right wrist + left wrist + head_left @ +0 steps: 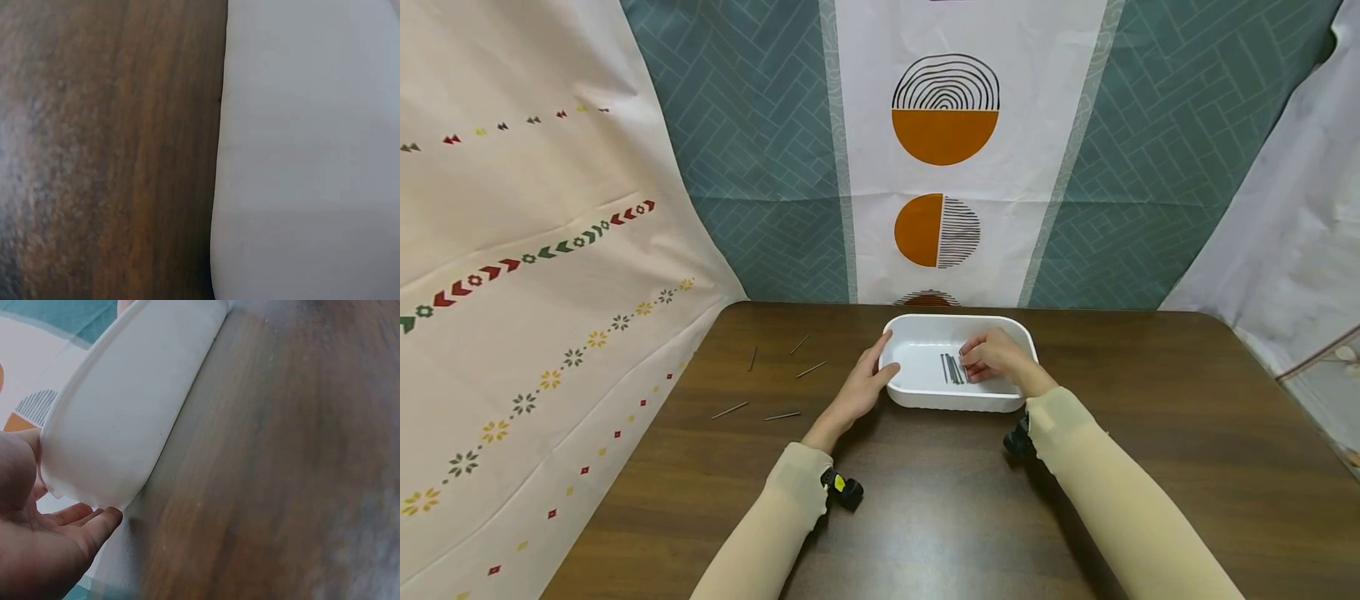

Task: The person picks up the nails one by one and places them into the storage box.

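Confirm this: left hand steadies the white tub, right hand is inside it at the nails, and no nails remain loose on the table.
One part is wrong. The head view shows loose nails lying on the table, left of the tub. The left hand does hold the tub's end, and the right hand is inside, at the nails in it.

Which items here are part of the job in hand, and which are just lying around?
In use:
- white tray, left hand on its left end
- nails in the tray, right hand over them
- loose nails on the table, left of the tray

Lying about:
- patterned backdrop cloths
- brown table, only the surface
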Tool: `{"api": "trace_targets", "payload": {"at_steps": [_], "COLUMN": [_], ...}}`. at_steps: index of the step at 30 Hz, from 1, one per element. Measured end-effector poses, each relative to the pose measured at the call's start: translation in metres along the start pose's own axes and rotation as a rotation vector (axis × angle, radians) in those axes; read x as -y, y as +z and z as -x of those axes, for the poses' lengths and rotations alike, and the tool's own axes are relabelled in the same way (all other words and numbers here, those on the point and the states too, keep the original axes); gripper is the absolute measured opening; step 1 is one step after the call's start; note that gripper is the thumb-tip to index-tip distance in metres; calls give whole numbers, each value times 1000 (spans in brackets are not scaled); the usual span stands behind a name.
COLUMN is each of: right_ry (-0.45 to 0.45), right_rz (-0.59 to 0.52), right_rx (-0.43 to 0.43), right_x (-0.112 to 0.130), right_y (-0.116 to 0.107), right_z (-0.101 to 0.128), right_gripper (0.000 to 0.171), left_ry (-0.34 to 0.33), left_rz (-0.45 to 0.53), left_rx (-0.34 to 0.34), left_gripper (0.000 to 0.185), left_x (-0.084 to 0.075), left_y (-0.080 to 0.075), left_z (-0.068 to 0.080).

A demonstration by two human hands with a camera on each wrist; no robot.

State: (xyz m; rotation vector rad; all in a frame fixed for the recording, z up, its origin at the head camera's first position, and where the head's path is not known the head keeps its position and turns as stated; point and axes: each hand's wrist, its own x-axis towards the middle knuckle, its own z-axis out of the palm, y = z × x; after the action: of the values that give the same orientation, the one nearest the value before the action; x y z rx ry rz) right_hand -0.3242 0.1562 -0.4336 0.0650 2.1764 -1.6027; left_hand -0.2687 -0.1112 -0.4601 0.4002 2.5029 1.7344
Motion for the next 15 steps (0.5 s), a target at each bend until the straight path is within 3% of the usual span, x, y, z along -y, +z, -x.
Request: {"api": "trace_targets", "payload": {"at_steps": [15], "right_ry": [-22], "right_rz": [26], "right_rx": [8], "right_x": [0], "right_y": [3], "right_z": [1], "right_gripper": [25], "left_ry": [8], "left_rz": [11], "left_rx": [10], "left_gripper": [64], "left_x": [-1], "left_y": [-1], "left_z": [1]}}
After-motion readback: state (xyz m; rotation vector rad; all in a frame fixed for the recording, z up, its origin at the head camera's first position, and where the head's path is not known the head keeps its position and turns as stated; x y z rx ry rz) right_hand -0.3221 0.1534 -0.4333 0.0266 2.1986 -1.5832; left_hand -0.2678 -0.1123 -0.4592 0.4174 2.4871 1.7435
